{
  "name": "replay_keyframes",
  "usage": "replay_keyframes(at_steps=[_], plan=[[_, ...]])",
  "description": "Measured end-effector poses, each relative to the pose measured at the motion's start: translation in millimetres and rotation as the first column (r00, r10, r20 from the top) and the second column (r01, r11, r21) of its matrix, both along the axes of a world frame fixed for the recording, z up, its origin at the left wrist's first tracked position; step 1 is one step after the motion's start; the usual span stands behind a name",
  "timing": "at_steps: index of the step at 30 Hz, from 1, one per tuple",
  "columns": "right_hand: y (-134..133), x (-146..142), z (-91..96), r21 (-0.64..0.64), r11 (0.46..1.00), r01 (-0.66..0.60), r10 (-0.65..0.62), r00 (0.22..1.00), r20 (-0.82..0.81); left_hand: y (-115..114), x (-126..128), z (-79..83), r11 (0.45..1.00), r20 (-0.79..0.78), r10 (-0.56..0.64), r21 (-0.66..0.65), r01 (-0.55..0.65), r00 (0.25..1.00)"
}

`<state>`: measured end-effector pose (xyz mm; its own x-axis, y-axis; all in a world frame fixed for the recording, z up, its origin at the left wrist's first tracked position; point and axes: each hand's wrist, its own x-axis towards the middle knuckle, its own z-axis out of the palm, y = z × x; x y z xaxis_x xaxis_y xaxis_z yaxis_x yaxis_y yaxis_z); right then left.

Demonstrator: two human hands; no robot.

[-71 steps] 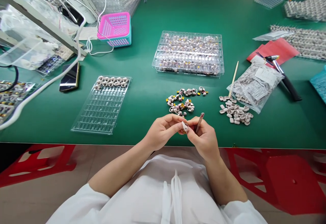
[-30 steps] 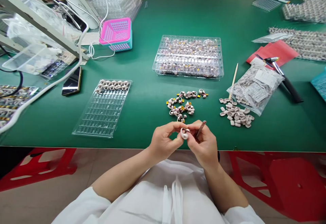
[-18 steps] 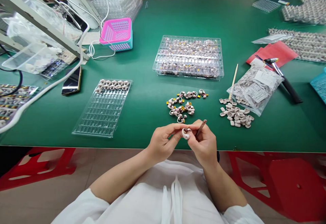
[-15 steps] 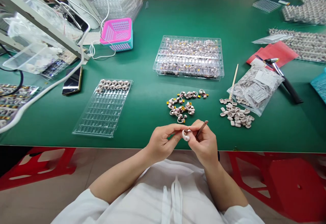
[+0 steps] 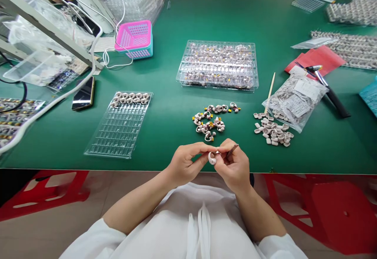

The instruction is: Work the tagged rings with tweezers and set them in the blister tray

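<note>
Between my fingertips, close to the table's front edge, is a small white curved clip-on earphone (image 5: 211,158). My left hand (image 5: 188,164) is closed, pinching it from the left. My right hand (image 5: 234,168) closes on its other side, with the thumb against it, and also holds slim metal tweezers (image 5: 232,150) whose back end sticks out above the fingers. Their tips are hidden. Just beyond my hands lie several similar earphone pieces (image 5: 209,124) with yellow tabs. A heap of small beige shell caps (image 5: 275,132) lies to the right.
A clear tray (image 5: 113,135) at left has beige pieces in its far rows. Filled clear trays (image 5: 218,66) sit mid-table. At right are a bag of caps (image 5: 297,98), a wooden stick (image 5: 270,90) and a black-handled tool (image 5: 332,98). Back left stands a pink basket (image 5: 134,35).
The earphone has shifted slightly left and turned a little in my fingers. The tweezers have tipped lower, so less of them shows above my right hand.
</note>
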<state>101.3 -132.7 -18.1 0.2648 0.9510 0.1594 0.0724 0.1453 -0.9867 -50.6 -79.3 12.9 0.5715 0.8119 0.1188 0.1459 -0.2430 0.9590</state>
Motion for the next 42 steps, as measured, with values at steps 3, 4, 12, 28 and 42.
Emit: replay_keyframes(at_steps=[3, 4, 12, 28, 42], plan=[[0.2, -1.5, -1.8, -0.014, 1.000, 0.017, -0.016, 1.000, 0.022, -2.0, -0.2, -1.0, 0.999, 0.009, 0.008, -0.045, -0.008, 1.000], [0.2, -1.9, -2.5, -0.014, 1.000, 0.017, -0.017, 1.000, 0.022, -2.4, -0.2, -1.3, 0.998, 0.012, 0.012, -0.060, -0.011, 1.000], [1.5, -2.4, -8.1, -0.011, 1.000, 0.027, -0.028, 1.000, -0.008, -3.7, 0.5, -4.5, 0.991, 0.010, 0.046, -0.125, -0.045, 0.999], [0.8, 4.3, -0.8, -0.048, 0.999, -0.011, 0.014, 0.998, 0.055, -4.5, 4.9, -1.7, 0.972, 0.029, 0.116, -0.211, -0.107, 0.993], [0.2, -1.4, -5.0, 0.028, 0.999, 0.035, -0.037, 0.998, 0.056, -5.2, 0.9, -3.5, 0.993, 0.033, 0.027, -0.119, -0.023, 0.999]])
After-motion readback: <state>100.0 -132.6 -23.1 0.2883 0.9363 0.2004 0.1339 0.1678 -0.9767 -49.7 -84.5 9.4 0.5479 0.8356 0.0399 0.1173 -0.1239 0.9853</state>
